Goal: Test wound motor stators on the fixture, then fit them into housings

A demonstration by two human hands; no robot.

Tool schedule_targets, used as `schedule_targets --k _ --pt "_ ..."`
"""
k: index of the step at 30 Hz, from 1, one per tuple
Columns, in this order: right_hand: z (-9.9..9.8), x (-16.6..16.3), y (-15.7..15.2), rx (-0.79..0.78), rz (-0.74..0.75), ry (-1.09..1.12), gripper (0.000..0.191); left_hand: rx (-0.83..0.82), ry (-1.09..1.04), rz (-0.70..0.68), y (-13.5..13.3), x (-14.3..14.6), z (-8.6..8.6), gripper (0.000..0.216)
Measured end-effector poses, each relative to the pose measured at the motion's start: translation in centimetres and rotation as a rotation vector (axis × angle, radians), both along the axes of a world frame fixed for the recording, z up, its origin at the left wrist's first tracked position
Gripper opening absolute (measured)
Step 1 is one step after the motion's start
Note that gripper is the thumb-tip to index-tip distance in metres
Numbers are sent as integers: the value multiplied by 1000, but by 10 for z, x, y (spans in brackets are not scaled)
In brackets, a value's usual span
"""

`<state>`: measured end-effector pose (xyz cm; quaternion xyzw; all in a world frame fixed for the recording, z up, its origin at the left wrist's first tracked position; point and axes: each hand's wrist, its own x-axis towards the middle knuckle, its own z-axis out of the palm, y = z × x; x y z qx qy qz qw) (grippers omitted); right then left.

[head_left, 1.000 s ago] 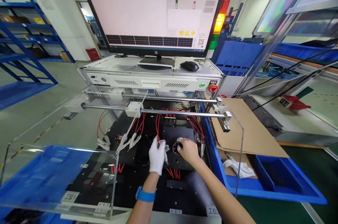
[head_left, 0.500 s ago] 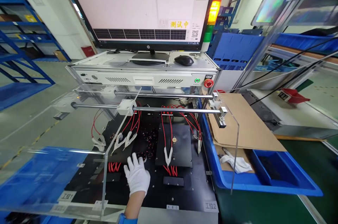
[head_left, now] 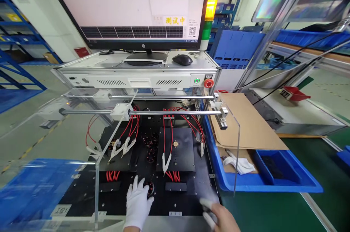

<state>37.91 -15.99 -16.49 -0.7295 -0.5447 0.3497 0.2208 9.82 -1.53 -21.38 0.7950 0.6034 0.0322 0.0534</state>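
My left hand point(head_left: 138, 204), in a white glove, lies flat with spread fingers on the black fixture base point(head_left: 188, 193). Its thumb is beside a small round black-and-red coil part point(head_left: 150, 188). My right hand point(head_left: 220, 217) is blurred at the bottom edge, with white finger cots; whether it holds anything is unclear. Beyond the hands, a black test plate point(head_left: 182, 151) has a brass centre point(head_left: 175, 144). Red wires with a white clip point(head_left: 165, 161) hang over the plate. More clips point(head_left: 120, 147) hang to the left.
A clear acrylic guard point(head_left: 109, 140) on steel rails point(head_left: 175, 112) spans the fixture. Behind are a control box with a red stop button point(head_left: 208, 83), a mouse point(head_left: 182, 59), a monitor and an amber-lit signal tower point(head_left: 211, 6). A blue tray point(head_left: 273, 188) with cardboard point(head_left: 246, 122) and a white cloth point(head_left: 237, 164) sits to the right.
A second ago both hands were at the test plate with a clip and a round part. The left hand has pulled back toward me. The right hand left view, then returned at the bottom.
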Motion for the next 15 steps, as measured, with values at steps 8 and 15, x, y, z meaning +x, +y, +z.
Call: schedule_targets --k 8,15 --pt "25 -79 107 159 128 153 29 -85 -352 173 -8 1 7 16" --pt "13 -63 141 304 -204 238 35 59 -782 -12 17 66 84 15"
